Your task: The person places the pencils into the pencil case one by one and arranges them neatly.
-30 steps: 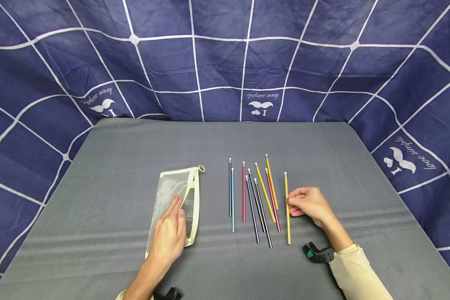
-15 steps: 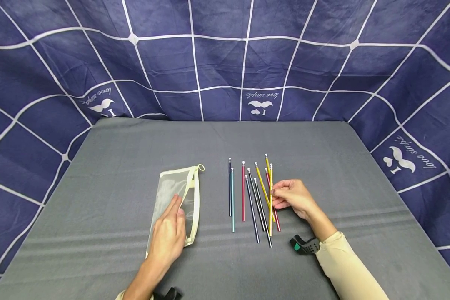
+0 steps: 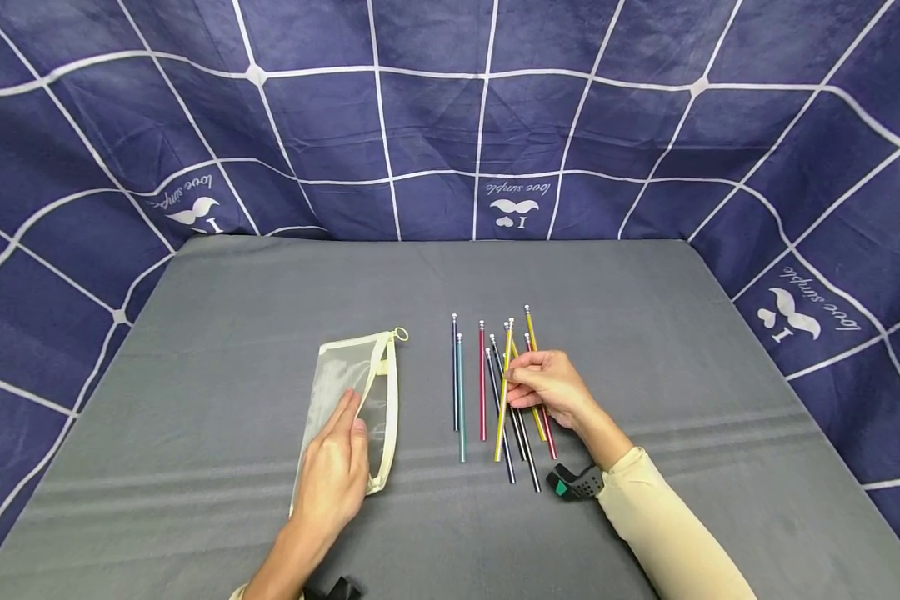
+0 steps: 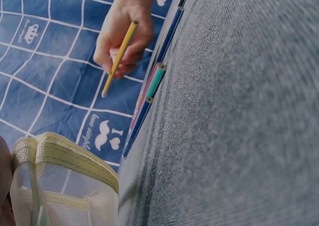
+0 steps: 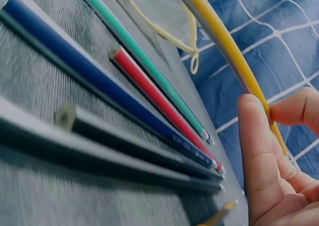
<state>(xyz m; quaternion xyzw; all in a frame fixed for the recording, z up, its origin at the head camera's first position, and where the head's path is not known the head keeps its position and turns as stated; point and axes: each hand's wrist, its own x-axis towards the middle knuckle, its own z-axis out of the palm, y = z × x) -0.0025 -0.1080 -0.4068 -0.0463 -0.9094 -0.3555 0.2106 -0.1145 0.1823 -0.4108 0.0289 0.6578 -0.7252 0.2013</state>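
My right hand [image 3: 546, 385] pinches a yellow pencil [image 3: 502, 408] between thumb and fingers, holding it above other pencils. The right wrist view shows the yellow pencil [image 5: 224, 42] raised off the table. My left hand [image 3: 333, 471] is at the mouth of a see-through mesh pencil pouch [image 3: 330, 367] with cream trim, fingers on its upper layer and thumb at the gap. The pouch mouth gapes to the right. In the left wrist view the pouch's trimmed edge [image 4: 75, 156] stands up beside part of the hand.
Beneath and around my right hand lie a red pencil [image 3: 482, 383], a teal pencil [image 3: 461, 400], a dark blue pencil [image 3: 455, 375] and several more. A grey cloth [image 3: 195, 417] covers the table. A blue checked curtain [image 3: 435, 108] hangs behind and at both sides.
My right hand has carried the yellow pencil leftward, from the right end of the row to over the dark pencils. My left hand and the pouch have stayed put.
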